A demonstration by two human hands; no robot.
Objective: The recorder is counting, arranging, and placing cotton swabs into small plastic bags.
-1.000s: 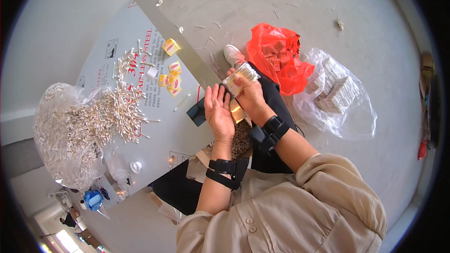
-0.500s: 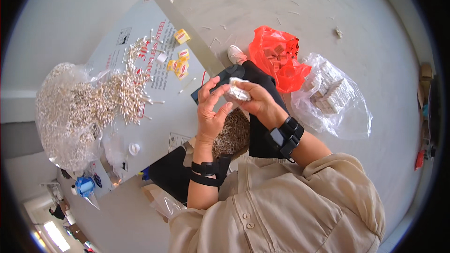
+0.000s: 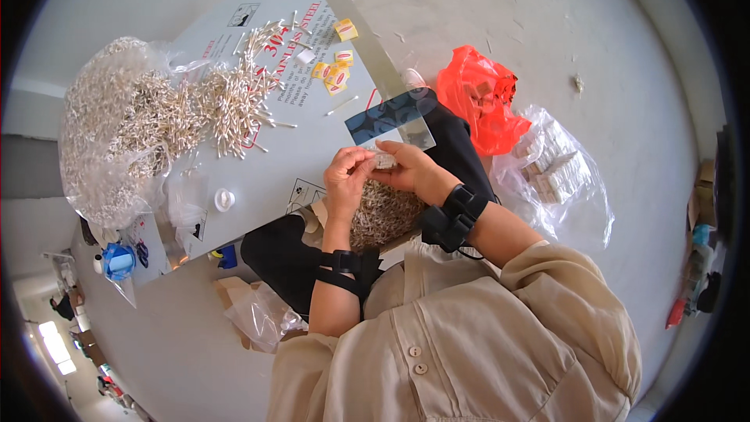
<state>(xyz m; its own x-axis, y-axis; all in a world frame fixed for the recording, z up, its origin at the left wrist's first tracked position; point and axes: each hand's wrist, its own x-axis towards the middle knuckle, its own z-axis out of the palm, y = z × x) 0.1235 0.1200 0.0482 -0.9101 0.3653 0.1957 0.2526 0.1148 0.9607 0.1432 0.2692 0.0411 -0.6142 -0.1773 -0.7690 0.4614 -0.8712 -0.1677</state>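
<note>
Both hands meet over my lap around a small white packet (image 3: 384, 161), mostly covered by the fingers. My right hand (image 3: 418, 172) grips it from the right, thumb on top. With fingertips pinched together, my left hand (image 3: 348, 176) holds its left end. Just beneath the hands, an open box between my legs contains a mass of cotton swabs (image 3: 383, 219). On the table to the left, a big clear plastic bag (image 3: 105, 133) spills a heap of loose cotton swabs (image 3: 238, 101).
Yellow small boxes (image 3: 336, 74) and a round white lid-like piece (image 3: 224, 200) lie on the metal-topped table (image 3: 266, 164). A dark blue sheet (image 3: 383, 119) sits at its edge. On the floor at right are a red bag (image 3: 476, 94) and a clear bag of white packets (image 3: 558, 176).
My left hand has closed from spread fingers onto the packet. Both hands have come together and lower, over the swab box. The whole view has shifted, with the table further right.
</note>
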